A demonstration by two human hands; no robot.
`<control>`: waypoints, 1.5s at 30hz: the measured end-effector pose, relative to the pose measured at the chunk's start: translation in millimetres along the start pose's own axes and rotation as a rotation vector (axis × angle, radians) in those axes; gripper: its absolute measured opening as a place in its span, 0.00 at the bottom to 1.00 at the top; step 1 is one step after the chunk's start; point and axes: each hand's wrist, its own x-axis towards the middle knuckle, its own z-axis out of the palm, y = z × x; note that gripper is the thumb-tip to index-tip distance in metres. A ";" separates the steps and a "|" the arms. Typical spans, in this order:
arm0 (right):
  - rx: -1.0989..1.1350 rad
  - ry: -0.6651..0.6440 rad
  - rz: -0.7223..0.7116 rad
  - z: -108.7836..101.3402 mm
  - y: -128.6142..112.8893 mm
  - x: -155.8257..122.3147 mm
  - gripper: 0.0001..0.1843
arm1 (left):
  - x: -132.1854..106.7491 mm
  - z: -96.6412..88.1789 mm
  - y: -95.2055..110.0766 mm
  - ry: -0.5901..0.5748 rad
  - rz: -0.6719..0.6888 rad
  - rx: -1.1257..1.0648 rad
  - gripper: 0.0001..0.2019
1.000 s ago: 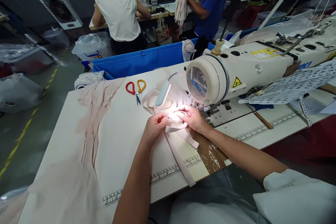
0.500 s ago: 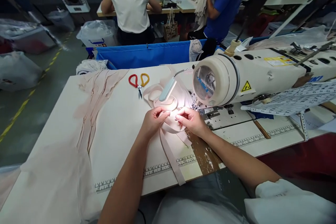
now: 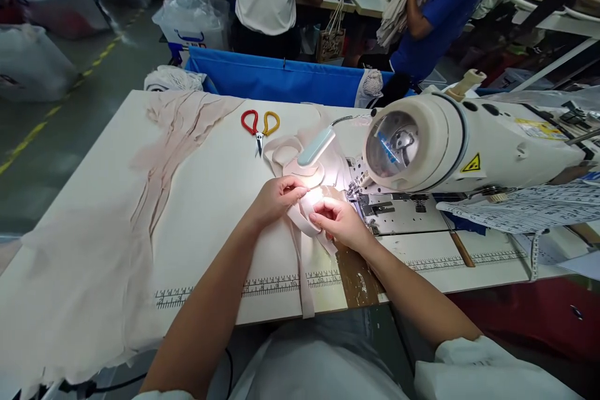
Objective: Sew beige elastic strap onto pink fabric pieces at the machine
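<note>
The left hand (image 3: pixel 276 197) and the right hand (image 3: pixel 340 222) each pinched the fabric strip (image 3: pixel 306 275) with thumb and fingers. The strip lay between the 2 hands and ran down below them to the table (image 3: pixel 210 212) edge. The sewing machine (image 3: pixel 469 144) stood just right of the right hand, and the scissors (image 3: pixel 260 125) lay beyond the left hand.

A cream table (image 3: pixel 220 200) with a printed black ruler scale (image 3: pixel 262 286) along its front carries sheer pale pink cloth (image 3: pixel 94 250) at left, red-and-yellow-handled scissors (image 3: pixel 259 125), a pale pink fabric strip (image 3: pixel 305 275) and a white sewing machine (image 3: pixel 492 144).
</note>
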 end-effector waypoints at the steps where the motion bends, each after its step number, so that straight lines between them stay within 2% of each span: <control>1: -0.011 0.017 -0.018 1.3 1.5 0.0 0.09 | 0.4 -0.4 -0.7 0.003 0.005 0.001 0.11; 6: -0.103 0.081 -0.134 6.3 5.4 -1.9 0.08 | 2.6 -1.5 -3.9 0.002 0.030 0.025 0.11; 11: -0.160 0.089 -0.184 7.5 -1.5 -5.5 0.07 | 3.3 -1.4 -6.7 -0.001 0.020 0.012 0.12; 21: -0.158 0.078 -0.177 6.7 -1.7 -3.0 0.06 | 3.8 -3.9 -11.0 -0.011 -0.009 0.027 0.15; 26: -0.090 0.033 -0.147 5.3 -5.5 -4.7 0.08 | 2.1 -4.5 -7.2 -0.021 -0.023 0.024 0.15; 30: -0.023 0.047 -0.132 5.9 -2.6 -2.4 0.11 | 1.6 -1.3 -7.0 -0.030 -0.070 0.011 0.15; 32: 0.055 0.050 -0.130 6.1 0.1 0.7 0.11 | 1.8 1.3 -7.6 0.022 -0.068 0.040 0.14; 35: 0.198 0.037 -0.074 5.2 2.5 5.7 0.12 | 0.3 4.7 -6.2 0.211 0.045 0.205 0.10; 36: 0.230 0.035 -0.055 4.5 2.5 6.9 0.13 | -1.0 5.4 -4.6 0.242 0.081 0.257 0.09; 37: 0.252 0.032 -0.044 3.8 2.1 7.9 0.14 | -2.6 6.0 -2.6 0.227 0.097 0.286 0.10; 38: 0.268 0.026 -0.047 3.0 1.3 8.5 0.14 | -4.5 6.3 -0.3 0.164 0.089 0.290 0.14; 40: 0.298 0.031 -0.099 1.9 -0.5 9.2 0.14 | -8.1 7.0 4.2 -0.022 0.029 0.248 0.20; 42: 0.326 0.073 -0.174 1.6 -1.7 9.8 0.13 | -10.1 7.8 7.5 -0.146 -0.031 0.204 0.23; 45: 0.357 0.074 -0.226 3.2 -0.9 11.1 0.14 | -9.3 9.7 8.3 -0.147 -0.054 0.151 0.24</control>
